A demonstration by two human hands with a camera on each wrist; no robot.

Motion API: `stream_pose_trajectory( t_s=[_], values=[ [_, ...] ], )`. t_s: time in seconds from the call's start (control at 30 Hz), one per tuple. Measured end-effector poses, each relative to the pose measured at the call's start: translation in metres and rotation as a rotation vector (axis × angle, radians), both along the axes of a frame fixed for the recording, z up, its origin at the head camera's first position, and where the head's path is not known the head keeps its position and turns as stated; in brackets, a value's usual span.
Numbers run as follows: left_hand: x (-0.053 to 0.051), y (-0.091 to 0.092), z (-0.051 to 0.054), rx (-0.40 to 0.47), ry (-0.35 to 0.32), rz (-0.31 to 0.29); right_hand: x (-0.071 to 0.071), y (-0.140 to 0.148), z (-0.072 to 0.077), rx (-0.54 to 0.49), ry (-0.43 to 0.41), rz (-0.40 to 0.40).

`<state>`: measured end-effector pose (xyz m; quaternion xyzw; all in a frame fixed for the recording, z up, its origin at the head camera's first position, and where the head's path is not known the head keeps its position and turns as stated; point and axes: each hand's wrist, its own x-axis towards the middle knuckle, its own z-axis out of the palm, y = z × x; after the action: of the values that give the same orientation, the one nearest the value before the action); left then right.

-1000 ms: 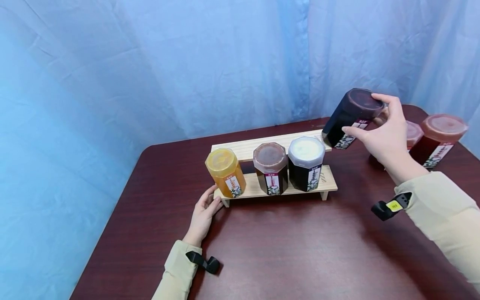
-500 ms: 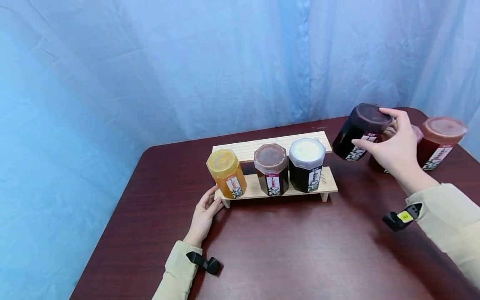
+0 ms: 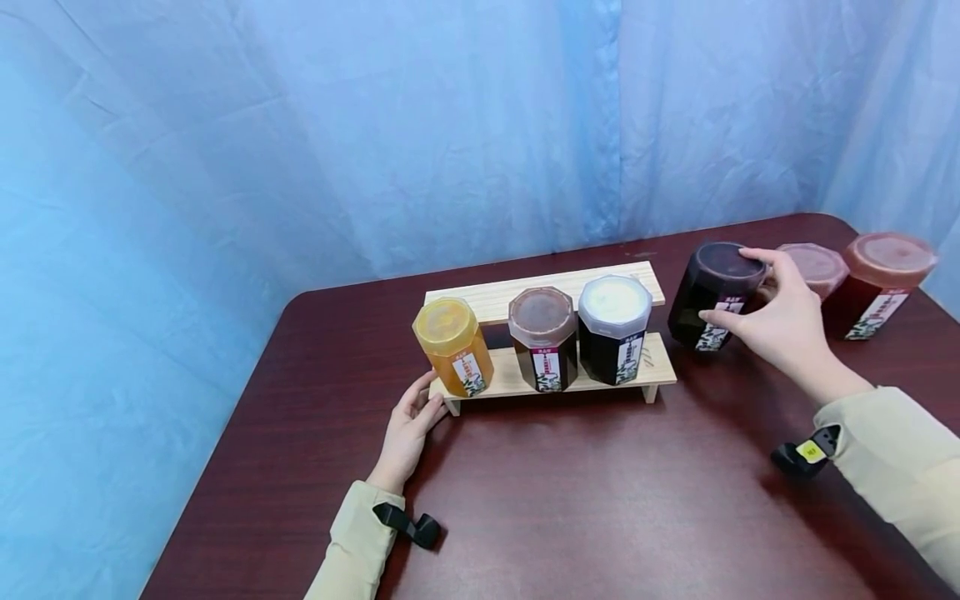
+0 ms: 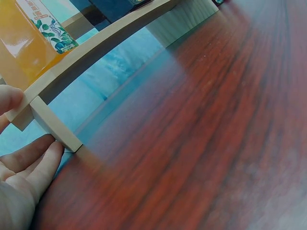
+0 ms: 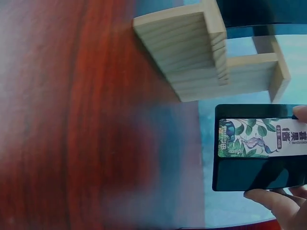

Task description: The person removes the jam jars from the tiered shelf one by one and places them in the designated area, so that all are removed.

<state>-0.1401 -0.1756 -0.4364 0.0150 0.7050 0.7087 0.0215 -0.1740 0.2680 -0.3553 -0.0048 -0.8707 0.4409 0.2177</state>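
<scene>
My right hand (image 3: pixel 791 321) grips a dark jar (image 3: pixel 693 304) just right of the two-tier wooden rack; the jar stands nearly upright at table level. In the right wrist view thumb and fingers (image 5: pixel 283 206) pinch the same jar (image 5: pixel 249 172) by its sides. My left hand (image 3: pixel 405 433) holds the left end of the rack's lower shelf (image 3: pixel 510 375); in the left wrist view the thumb lies on the shelf edge (image 4: pixel 72 64) and fingertips touch its leg (image 4: pixel 55 124). On the lower shelf stand a yellow jar (image 3: pixel 450 350), a brown-lidded jar (image 3: pixel 542 333) and a white-lidded jar (image 3: pixel 613 329).
Two reddish jars, one pink-lidded (image 3: pixel 813 267) and one taller (image 3: pixel 877 283), stand on the dark red table (image 3: pixel 570 500) right of the held jar. The rack's upper shelf (image 3: pixel 510 287) lies behind the lower jars. A blue curtain (image 3: pixel 450 133) hangs behind the table.
The dark jar has moved right and down in my right hand, from above the upper shelf's right end to beside the rack, and tilts less. My left hand has stayed put.
</scene>
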Motion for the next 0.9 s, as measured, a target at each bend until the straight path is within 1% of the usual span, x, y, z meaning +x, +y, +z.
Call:
stream_pose_trajectory(
  t_s=[0.13, 0.27, 0.5, 0.77, 0.9],
  values=[
    [0.001, 0.0, 0.0, 0.0, -0.004, 0.002, 0.001, 0.001, -0.006, 0.037, -0.03, 0.01],
    [0.001, 0.0, 0.0, -0.003, 0.004, 0.0, 0.002, 0.002, -0.01, 0.041, -0.057, 0.037],
    [0.001, 0.001, 0.0, 0.025, 0.011, -0.007, 0.001, 0.004, -0.019, 0.092, -0.089, 0.042],
    [0.001, 0.0, 0.0, 0.009, 0.014, -0.01, 0.0, 0.005, -0.018, 0.105, -0.108, 0.054],
    [0.001, 0.0, -0.001, 0.011, 0.012, -0.008, 0.001, 0.007, -0.017, 0.132, -0.115, 0.061]
  ],
)
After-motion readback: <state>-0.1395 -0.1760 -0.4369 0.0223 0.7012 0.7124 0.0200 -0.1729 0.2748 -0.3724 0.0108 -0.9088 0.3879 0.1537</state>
